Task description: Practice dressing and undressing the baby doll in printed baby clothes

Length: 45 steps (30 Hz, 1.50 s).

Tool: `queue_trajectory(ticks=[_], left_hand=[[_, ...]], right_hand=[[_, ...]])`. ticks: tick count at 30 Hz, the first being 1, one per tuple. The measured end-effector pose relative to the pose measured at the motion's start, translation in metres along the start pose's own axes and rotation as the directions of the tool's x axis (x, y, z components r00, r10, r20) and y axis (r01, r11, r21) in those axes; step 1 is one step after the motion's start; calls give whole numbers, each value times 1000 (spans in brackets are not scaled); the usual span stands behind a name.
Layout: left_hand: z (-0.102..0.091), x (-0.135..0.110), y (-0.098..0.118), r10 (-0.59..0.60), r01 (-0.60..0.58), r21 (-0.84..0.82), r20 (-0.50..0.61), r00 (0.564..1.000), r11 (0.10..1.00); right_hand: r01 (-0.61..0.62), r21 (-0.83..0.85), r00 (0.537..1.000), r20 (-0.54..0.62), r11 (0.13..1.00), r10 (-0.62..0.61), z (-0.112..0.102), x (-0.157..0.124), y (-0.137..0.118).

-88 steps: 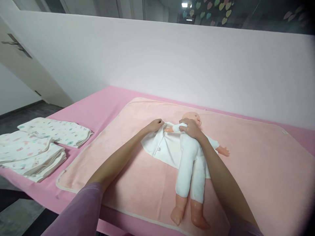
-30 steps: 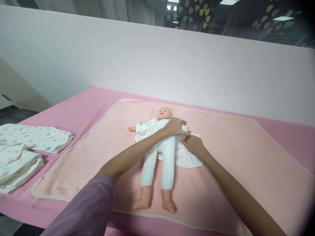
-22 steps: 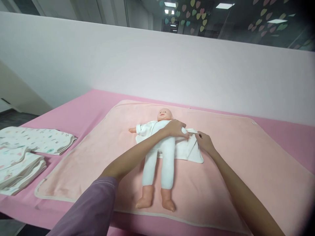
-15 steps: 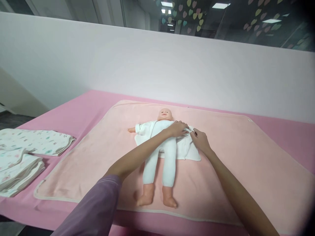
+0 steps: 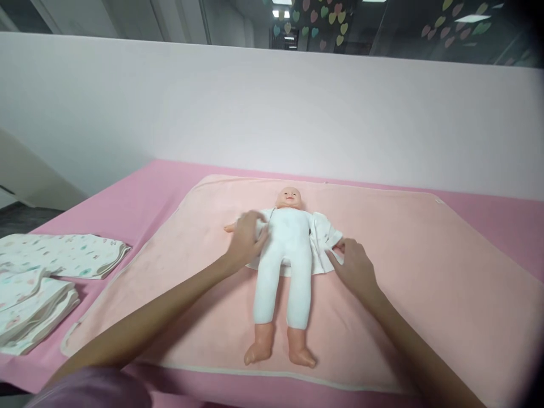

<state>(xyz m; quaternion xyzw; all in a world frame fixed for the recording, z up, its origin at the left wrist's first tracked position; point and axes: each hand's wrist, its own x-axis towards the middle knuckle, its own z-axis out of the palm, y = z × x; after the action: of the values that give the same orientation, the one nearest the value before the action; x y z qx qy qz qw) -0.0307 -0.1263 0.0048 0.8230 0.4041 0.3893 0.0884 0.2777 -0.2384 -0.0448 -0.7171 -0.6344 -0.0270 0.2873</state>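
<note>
A baby doll with a white cloth body lies on its back, head toward the wall and bare feet toward me. Its arms are in a white baby jacket, which is spread open at the front. My left hand, a little blurred, is over the jacket's left side near the doll's arm, with thumb and fingers apart. At the right cuff, my right hand has its thumb and fingers closed around the sleeve end; the doll's hand there is mostly hidden.
Under the doll is a peach blanket with a pale edge, on a pink-covered table. Folded printed baby clothes lie at the left. A white wall stands behind the table.
My left hand has moved from the right sleeve across the doll to the jacket's left side. My right hand has shifted slightly down and right, still at the sleeve. The doll's chest is now uncovered by my arm.
</note>
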Motion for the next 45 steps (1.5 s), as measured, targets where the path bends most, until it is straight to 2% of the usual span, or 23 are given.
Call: queue_trajectory(ticks=[3, 5, 8, 10, 12, 13, 14, 15, 16, 17, 18, 20, 22, 25, 27, 29, 31, 33, 36, 38, 39, 42, 45], left_hand=[[-26, -50, -58, -271, 268, 174, -3, 963, 948], [-32, -59, -81, -389, 368, 219, 61, 919, 904], [-33, -42, -82, -449, 403, 210, 268, 852, 890], [-31, -24, -65, -446, 408, 181, 331, 832, 895], [-27, -15, -39, -334, 319, 100, 241, 911, 942], [-25, -15, -25, -212, 206, 51, 189, 959, 977], [-24, -19, -12, -51, 51, 10, 152, 987, 999], [-24, -27, -3, 118, -117, -18, 137, 983, 993], [-26, -37, 3, 258, -255, -34, 150, 955, 966], [-28, -48, 5, 335, -333, -41, 178, 925, 942], [-31, -60, 3, 351, -350, -40, 195, 916, 936], [-36, -81, -10, 250, -249, -33, 188, 950, 968], [-37, -94, -22, 80, -70, -55, 191, 978, 996], [-27, -91, -22, -63, 93, -111, 249, 967, 990], [-18, -82, -10, -73, 116, -138, 278, 958, 984], [-14, -75, 4, -81, 122, -133, 279, 957, 984], [-18, -75, 11, -87, 117, -98, 272, 958, 988], [-28, -81, 9, -70, 93, -68, 293, 954, 993], [-51, -95, -8, -13, 42, -70, 363, 932, 997], [-64, -96, -21, 36, -7, -77, 378, 925, 997], [-68, -92, -26, 45, -19, -76, 363, 931, 997], [-67, -60, -34, 10, 9, -73, 263, 965, 997], [-43, -13, -33, 29, -14, -65, 230, 973, 998]], right_hand=[[-75, -2, 992, 99, 997, 75, 3, -27, 28], [-112, 9, 970, 216, 994, 108, 3, -26, 30], [-203, 133, 920, 365, 970, 142, -8, -4, 6], [-210, 288, 944, 307, 934, 118, -22, 9, -27], [-67, 442, 991, 130, 894, 10, -32, 15, -67], [56, 491, 995, 48, 869, -91, -35, 13, -85], [190, 506, 973, 20, 842, -231, -35, 9, -100], [317, 489, 930, 10, 813, -368, -33, 3, -111], [417, 459, 879, 16, 785, -476, -30, -4, -115], [477, 424, 843, 26, 770, -537, -26, -12, -113], [493, 395, 840, 17, 775, -542, -21, -20, -105], [404, 384, 906, -41, 830, -422, -15, -34, -81], [240, 429, 967, -29, 871, -253, -10, -42, -59], [55, 517, 975, 156, 854, -157, -6, -46, -50], [-12, 530, 956, 256, 848, -147, -5, -46, -56], [-32, 489, 956, 269, 871, -116, -6, -46, -59], [-14, 437, 966, 239, 899, -101, -12, -48, -54], [61, 412, 959, 229, 909, -168, -22, -53, -43], [267, 402, 879, 271, 876, -393, -40, -57, -21], [375, 379, 831, 267, 846, -488, -47, -52, -9], [398, 350, 839, 236, 848, -491, -48, -46, -6], [358, 216, 916, 107, 908, -387, -38, -20, -4], [299, 143, 949, 56, 943, -310, -14, 10, -19]])
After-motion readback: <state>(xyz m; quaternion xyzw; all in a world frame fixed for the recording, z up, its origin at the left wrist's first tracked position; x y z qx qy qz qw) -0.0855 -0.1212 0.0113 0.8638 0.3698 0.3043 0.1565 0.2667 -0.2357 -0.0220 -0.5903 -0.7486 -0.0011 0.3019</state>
